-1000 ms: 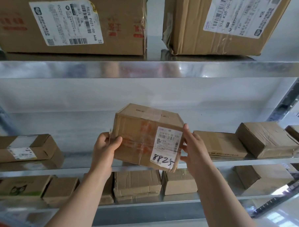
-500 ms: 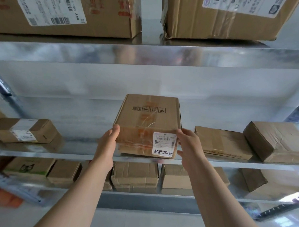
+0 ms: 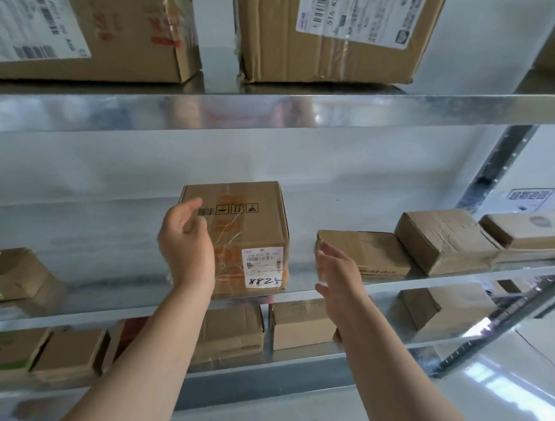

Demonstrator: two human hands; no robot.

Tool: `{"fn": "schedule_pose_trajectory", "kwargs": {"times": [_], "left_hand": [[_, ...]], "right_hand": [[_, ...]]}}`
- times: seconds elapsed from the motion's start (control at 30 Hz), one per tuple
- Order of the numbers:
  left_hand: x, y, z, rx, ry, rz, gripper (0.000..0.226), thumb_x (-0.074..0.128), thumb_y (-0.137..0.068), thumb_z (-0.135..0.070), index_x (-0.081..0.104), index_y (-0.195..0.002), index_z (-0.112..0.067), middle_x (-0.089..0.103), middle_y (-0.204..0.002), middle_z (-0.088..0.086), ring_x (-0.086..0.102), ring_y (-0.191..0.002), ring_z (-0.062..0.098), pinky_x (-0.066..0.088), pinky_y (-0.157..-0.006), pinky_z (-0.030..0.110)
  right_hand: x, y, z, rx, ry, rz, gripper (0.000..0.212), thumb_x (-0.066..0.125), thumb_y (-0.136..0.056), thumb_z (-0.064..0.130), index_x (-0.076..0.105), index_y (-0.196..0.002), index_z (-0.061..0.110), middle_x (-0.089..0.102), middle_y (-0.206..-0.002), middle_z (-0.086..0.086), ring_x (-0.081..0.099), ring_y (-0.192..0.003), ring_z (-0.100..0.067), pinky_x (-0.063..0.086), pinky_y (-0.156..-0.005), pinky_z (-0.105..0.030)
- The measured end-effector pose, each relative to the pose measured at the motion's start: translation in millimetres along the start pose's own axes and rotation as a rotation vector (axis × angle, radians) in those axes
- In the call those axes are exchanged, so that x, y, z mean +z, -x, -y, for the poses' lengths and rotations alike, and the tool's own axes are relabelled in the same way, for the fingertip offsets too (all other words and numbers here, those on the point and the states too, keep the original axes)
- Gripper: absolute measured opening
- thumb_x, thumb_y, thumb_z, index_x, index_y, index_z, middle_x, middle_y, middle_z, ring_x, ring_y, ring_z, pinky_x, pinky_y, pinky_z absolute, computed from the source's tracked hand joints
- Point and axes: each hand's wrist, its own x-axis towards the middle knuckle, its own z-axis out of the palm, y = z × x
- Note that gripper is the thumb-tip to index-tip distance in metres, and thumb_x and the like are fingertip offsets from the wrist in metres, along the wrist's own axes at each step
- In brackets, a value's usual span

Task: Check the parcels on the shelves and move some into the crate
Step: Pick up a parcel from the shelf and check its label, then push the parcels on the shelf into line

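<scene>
The metal shelving fills the view, with its upper shelf (image 3: 306, 113) across the top and a perforated upright post (image 3: 500, 166) at the right. On the upper shelf stand two large cardboard boxes side by side with a gap between them: the left large box (image 3: 128, 28) and the right large box (image 3: 334, 53), each with a white shipping label.

On the middle shelf (image 3: 393, 290) the parcel (image 3: 253, 228) stands flat near the front edge, about in the middle of the shelf. It is brown, closed with clear tape, and its front face has a white label (image 3: 261, 263) with "8825" written by hand under it. To the right of it, a little apart, lies a flat parcel (image 3: 370, 249), then a creased parcel (image 3: 443, 243) leaning against it, and one more parcel (image 3: 529, 231) at the far right. A small parcel (image 3: 12, 272) lies at the left end of the shelf.

On the lower shelf several small parcels stand in a row, among them a taped one (image 3: 233, 329) and a plain one (image 3: 299, 326) under the middle parcel.

The left hand (image 3: 185, 241) is in front of the left side of the parcel; its grip is apart, the fingers loosely bent and holding nothing. Whether it touches the box I cannot tell. The right hand (image 3: 337, 276) is in the gap between the parcel and the flat parcel, its grip also apart, fingers nearly straight and somewhat blurred.
</scene>
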Motion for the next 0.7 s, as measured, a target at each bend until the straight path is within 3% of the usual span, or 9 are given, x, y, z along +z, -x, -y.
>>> {"fn": "schedule_pose_trajectory", "kwargs": {"times": [0.1,0.23,0.43,0.57,0.7], "left_hand": [[17.2,14.8,-6.3,-0.032,0.058,0.139,0.025,0.056,-0.098,-0.006,0.070,-0.113,-0.020,0.070,-0.111,-0.013,0.067,-0.108,0.009,0.055,-0.094,0.022],[38.6,30.9,-5.4,-0.097,0.139,0.362,0.024,0.057,-0.098,-0.002,0.067,-0.119,-0.009,0.070,-0.117,-0.001,0.066,-0.111,0.014,0.055,-0.101,0.037],[80.2,63.9,-2.2,-0.236,0.105,0.617,0.038,0.052,-0.101,-0.005,0.056,-0.139,-0.008,0.059,-0.139,0.006,0.056,-0.129,0.020,0.043,-0.113,0.040],[114.4,75.3,12.9,-0.324,0.025,0.667,0.047,0.052,-0.104,-0.017,0.044,-0.151,-0.014,0.046,-0.154,0.002,0.044,-0.141,0.018,0.034,-0.119,0.038],[150.2,87.9,27.1,-0.420,-0.089,0.598,0.053,0.052,-0.105,-0.030,0.038,-0.155,-0.018,0.038,-0.161,0.000,0.038,-0.145,0.021,0.032,-0.118,0.038]], "right_hand": [[-11.7,7.2,4.5,-0.019,0.004,-0.035,0.048,0.053,-0.105,0.014,0.046,-0.152,0.018,0.044,-0.158,-0.003,0.038,-0.146,-0.029,0.031,-0.119,-0.049],[-31.9,11.4,4.0,-0.010,0.013,-0.052,0.050,0.054,-0.105,0.015,0.044,-0.153,0.016,0.042,-0.158,-0.007,0.036,-0.147,-0.030,0.029,-0.119,-0.044],[-73.0,-6.4,8.5,-0.007,0.030,-0.141,0.051,0.054,-0.105,0.017,0.042,-0.154,0.012,0.041,-0.159,-0.010,0.034,-0.148,-0.030,0.026,-0.120,-0.042],[-101.0,-33.5,12.9,-0.027,0.094,-0.182,0.053,0.051,-0.105,0.015,0.037,-0.157,0.012,0.038,-0.161,-0.006,0.035,-0.148,-0.026,0.027,-0.119,-0.040],[-134.4,-67.9,19.9,-0.041,0.170,-0.182,0.052,0.050,-0.105,0.013,0.037,-0.155,0.010,0.040,-0.159,-0.009,0.036,-0.148,-0.029,0.028,-0.119,-0.042]]}}
